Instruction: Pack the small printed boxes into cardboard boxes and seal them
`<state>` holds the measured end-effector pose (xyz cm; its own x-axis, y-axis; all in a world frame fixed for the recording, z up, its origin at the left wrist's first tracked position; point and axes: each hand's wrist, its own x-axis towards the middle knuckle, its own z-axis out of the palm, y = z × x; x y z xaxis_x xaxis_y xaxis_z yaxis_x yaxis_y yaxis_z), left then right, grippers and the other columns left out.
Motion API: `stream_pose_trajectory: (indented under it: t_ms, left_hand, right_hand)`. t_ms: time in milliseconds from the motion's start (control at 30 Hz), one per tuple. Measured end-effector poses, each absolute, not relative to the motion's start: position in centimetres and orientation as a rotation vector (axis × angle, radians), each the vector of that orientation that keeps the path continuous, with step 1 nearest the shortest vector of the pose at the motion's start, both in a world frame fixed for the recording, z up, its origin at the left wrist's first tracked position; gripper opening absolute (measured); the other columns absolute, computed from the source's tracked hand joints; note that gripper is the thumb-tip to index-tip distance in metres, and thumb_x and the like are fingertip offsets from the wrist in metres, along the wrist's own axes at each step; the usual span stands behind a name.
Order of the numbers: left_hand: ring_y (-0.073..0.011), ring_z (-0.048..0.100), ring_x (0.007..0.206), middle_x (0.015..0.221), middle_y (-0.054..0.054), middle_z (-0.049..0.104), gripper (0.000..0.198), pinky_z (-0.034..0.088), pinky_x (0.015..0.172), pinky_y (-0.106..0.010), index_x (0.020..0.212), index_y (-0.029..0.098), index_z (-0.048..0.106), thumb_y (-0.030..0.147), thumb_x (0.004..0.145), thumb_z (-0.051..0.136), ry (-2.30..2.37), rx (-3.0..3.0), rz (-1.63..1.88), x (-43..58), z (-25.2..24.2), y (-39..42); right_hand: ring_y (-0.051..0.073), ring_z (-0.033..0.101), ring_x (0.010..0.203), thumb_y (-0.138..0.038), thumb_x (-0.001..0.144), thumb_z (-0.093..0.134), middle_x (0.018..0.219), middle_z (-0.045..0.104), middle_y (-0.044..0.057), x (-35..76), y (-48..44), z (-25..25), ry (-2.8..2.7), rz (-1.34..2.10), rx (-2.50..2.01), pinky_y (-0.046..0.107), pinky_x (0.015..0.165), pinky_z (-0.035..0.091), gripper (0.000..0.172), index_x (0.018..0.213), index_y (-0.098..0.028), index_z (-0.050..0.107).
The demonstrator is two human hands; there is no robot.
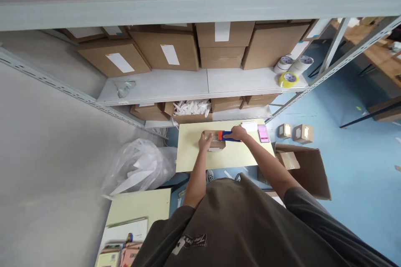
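Observation:
A small cardboard box [216,144] sits on the pale yellow table [191,160], with shiny clear tape across its top. My left hand [205,142] grips the box at its left end, thumb over the top. My right hand [238,133] is closed around a blue and orange tape dispenser [230,135], whose orange end meets the right edge of the box top. To the right of that hand lie a stack of white labels [249,126] and a phone [263,133] with a pink screen.
Shelves [175,81] with cardboard boxes rise behind the table, bearing a yellow tape roll [288,79] and white rolls. A large open carton [308,171] stands at right, two small boxes [303,133] beyond it. At left are a clear plastic bag [140,162] and a second table [140,204].

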<state>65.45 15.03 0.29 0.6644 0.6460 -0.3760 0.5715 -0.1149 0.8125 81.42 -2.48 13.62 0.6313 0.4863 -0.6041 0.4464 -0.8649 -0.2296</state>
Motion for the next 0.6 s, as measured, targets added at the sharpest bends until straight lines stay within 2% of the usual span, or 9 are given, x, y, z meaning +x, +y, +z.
stream_pose_trajectory:
  t_ms: [133,267,367,500,600]
  left_hand:
    - [-0.0259,0.069,0.130,0.143,-0.009,0.072,0.062,0.053,0.110,-0.036,0.148,0.025,0.058,0.058,0.097,0.070,0.983,1.767,0.112,65.3,0.1,14.3]
    - [-0.0254,0.070,0.127,0.140,-0.010,0.073,0.057,0.053,0.109,-0.035,0.146,0.024,0.060,0.052,0.098,0.070,1.004,1.785,0.131,66.0,0.2,13.2]
    - [-0.0259,0.069,0.129,0.141,-0.010,0.073,0.060,0.053,0.110,-0.037,0.149,0.024,0.059,0.053,0.098,0.069,1.005,1.797,0.131,66.4,0.2,12.3]
    - [-0.0261,0.067,0.133,0.144,-0.010,0.071,0.063,0.052,0.112,-0.037,0.153,0.026,0.056,0.056,0.098,0.068,1.019,1.808,0.125,66.5,0.0,11.5]
    - [-0.0253,0.069,0.130,0.140,-0.009,0.073,0.060,0.052,0.111,-0.037,0.151,0.026,0.057,0.054,0.099,0.067,1.000,1.812,0.125,66.3,-0.2,11.5]
  right_hand:
    - [0.032,0.076,0.096,-0.090,0.075,0.073,0.104,0.080,0.018,81.7,-4.7,13.4,-0.828,1.068,-2.748,0.033,0.075,0.054,0.077,0.101,-0.017,0.081]
    - [0.032,0.076,0.093,-0.089,0.074,0.074,0.101,0.080,0.019,85.2,-12.5,13.5,-0.744,1.032,-2.822,0.033,0.075,0.054,0.076,0.095,-0.016,0.081]
    - [0.034,0.076,0.096,-0.084,0.076,0.077,0.104,0.079,0.021,87.5,-17.1,13.3,-0.672,0.994,-2.924,0.035,0.078,0.054,0.072,0.099,-0.016,0.081]
    - [0.035,0.076,0.105,-0.073,0.079,0.082,0.111,0.078,0.023,86.1,-15.2,10.9,-0.641,0.937,-2.995,0.036,0.083,0.056,0.069,0.114,-0.013,0.079]
    - [0.032,0.076,0.105,-0.064,0.090,0.073,0.113,0.079,0.021,82.7,-10.3,7.9,-0.561,1.021,-2.942,0.033,0.082,0.056,0.057,0.117,-0.014,0.078]
